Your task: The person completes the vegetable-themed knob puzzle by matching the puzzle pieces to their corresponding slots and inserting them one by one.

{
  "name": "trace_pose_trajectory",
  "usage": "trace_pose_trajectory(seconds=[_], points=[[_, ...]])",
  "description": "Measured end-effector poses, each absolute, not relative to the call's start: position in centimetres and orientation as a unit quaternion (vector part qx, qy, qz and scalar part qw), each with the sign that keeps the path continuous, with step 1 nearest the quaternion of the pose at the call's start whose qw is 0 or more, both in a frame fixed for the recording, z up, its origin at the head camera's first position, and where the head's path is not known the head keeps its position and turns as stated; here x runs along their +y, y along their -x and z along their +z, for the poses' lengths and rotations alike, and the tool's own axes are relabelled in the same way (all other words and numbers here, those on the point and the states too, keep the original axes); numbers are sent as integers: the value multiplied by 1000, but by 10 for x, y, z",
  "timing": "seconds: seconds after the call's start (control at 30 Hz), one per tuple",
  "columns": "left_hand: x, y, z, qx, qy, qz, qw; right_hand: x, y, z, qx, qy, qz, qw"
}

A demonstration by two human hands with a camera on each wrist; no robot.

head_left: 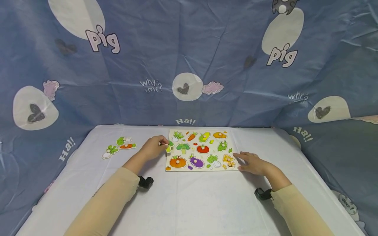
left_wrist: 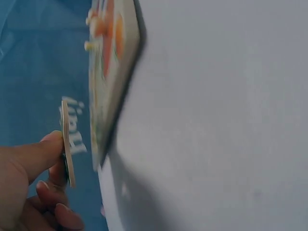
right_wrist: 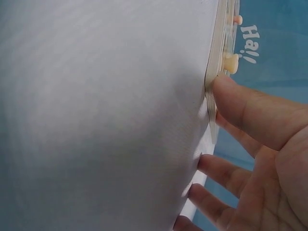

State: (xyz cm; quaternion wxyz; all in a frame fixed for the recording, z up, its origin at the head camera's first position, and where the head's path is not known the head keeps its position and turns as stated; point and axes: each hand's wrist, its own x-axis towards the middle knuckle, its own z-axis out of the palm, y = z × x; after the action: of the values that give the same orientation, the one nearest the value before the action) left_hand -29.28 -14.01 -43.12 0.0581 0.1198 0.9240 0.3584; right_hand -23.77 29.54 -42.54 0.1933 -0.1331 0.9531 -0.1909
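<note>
A wooden vegetable puzzle board [head_left: 193, 167] lies flat on the white-covered table. Above its left edge, my left hand [head_left: 154, 147] pinches a broccoli puzzle piece [head_left: 169, 147] between thumb and fingers. In the left wrist view that piece [left_wrist: 68, 144] is seen edge-on, raised off the table and apart from the board. Left of the printed broccoli's stem and crown [head_left: 183, 147], no knob shows on that picture. My right hand [head_left: 253, 163] rests at the board's right edge, its thumb [right_wrist: 231, 98] touching the edge and the other fingers spread along the cloth.
Loose carrot [head_left: 127, 146], white radish [head_left: 110, 151] and bok choy [head_left: 123, 141] pieces lie on the table to the left. Knobbed pieces such as the pumpkin [head_left: 178, 162], eggplant [head_left: 196, 162] and tomato [head_left: 202, 149] sit in the board. A patterned blue cloth [head_left: 189, 111] hangs behind.
</note>
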Motion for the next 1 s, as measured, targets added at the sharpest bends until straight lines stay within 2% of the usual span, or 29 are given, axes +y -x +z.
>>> trace_pose_trajectory(seconds=[0.63, 1.0], points=[[-87, 304, -425, 922, -156, 346, 79, 295, 240, -427, 955, 130, -184, 192], [-77, 311, -437, 922, -123, 352, 105, 297, 240, -430, 954, 131, -192, 189]])
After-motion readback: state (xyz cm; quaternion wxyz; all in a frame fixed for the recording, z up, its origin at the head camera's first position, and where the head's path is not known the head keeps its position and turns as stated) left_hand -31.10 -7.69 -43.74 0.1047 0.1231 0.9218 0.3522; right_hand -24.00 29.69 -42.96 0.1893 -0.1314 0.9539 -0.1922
